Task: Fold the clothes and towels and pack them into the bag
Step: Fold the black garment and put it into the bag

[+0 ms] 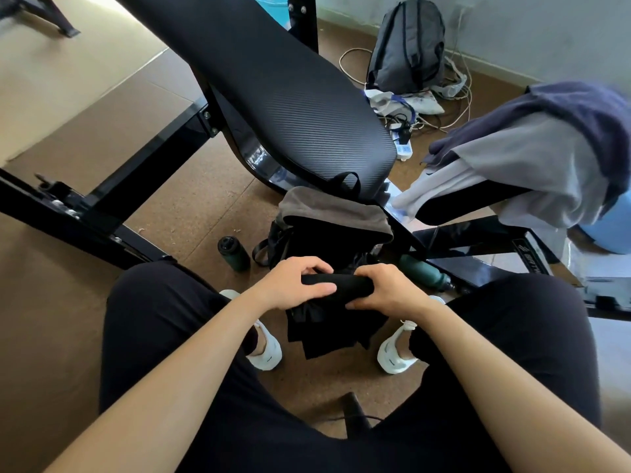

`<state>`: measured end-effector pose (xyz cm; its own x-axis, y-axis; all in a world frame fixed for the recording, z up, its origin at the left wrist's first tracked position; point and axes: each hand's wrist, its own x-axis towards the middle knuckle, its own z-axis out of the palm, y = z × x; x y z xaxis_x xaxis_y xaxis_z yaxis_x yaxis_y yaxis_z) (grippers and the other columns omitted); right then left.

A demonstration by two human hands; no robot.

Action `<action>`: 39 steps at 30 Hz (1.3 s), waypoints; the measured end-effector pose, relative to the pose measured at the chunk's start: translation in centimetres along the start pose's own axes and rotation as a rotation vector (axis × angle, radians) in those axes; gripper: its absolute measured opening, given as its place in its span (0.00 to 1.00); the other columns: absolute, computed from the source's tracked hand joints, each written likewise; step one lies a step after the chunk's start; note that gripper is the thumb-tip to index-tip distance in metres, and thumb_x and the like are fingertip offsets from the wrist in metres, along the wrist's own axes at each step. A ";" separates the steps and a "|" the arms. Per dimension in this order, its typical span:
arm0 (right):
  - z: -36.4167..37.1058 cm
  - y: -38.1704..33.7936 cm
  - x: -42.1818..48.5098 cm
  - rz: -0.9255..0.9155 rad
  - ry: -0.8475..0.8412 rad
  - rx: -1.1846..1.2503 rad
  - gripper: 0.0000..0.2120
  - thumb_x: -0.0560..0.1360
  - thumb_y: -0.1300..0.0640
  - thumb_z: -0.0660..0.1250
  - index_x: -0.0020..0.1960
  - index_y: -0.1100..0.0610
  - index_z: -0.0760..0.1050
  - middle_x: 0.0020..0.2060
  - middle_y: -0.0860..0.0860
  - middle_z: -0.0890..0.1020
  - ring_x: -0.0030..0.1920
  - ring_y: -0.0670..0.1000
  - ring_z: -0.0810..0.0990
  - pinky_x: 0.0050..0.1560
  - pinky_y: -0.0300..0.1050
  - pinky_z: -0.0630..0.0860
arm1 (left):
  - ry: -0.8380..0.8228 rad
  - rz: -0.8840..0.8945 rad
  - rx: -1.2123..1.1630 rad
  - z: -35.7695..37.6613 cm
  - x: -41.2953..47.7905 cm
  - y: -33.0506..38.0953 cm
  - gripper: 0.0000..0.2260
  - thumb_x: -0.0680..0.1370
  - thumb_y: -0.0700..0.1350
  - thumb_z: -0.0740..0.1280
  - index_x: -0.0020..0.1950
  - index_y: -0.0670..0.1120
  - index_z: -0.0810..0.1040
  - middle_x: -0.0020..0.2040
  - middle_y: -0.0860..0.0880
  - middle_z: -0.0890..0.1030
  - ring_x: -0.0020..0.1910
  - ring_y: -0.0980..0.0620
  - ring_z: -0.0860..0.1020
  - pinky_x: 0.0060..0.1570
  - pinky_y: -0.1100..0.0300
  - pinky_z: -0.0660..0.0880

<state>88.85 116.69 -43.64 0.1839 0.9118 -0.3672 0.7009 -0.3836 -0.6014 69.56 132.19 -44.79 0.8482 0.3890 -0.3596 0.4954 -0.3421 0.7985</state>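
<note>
Down between the knees, just above the floor, both hands are on one black garment (351,285). The left hand (297,283) has its fingers curled over the top of the rolled end. The right hand (386,290) wraps the other end, fingers tucked round the roll. Between them the cloth is a tight dark bar, and below it a loose tail hangs down towards the white shoes (396,358). So by my reading this piece is only part bundled: the fold is in hand, not finished.

Straight ahead on the floor stands the black bag (281,238), mouth up, with a grey-brown towel (334,209) lying across its opening. Whether that towel is properly inside or just laid on top, I cannot tell. A dark green bottle (234,252) stands just left of the bag, and a second bottle (423,271) lies on its side to the right. Over on the right a heap of clothes (532,165), navy, grey and white, drapes over a black pad, unfolded and waiting its turn.

What does the next move call for? Gather that hanging tail up into the bundle first, both hands keeping the roll firm so it doesn't spring open. Then it is a short reach forward to the bag. The towel on top will likely need pressing down or nudging aside to make room. Plenty left after that, judging by the heap.
</note>
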 end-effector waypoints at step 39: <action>2.9 11.3 12.9 0.350 -0.014 -0.180 0.12 0.77 0.48 0.71 0.57 0.49 0.72 0.51 0.53 0.82 0.53 0.61 0.81 0.45 0.52 0.76 | 0.272 -0.860 -0.921 6.9 13.8 -13.4 0.18 0.79 0.31 0.65 0.66 0.46 0.72 0.64 0.44 0.77 0.51 0.48 0.79 0.45 0.53 0.82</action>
<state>97.20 123.67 -57.21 0.4251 0.7276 -0.5383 0.7074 -0.6382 -0.3039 75.95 136.27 -63.80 0.2029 0.3872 -0.8994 0.4572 0.7748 0.4367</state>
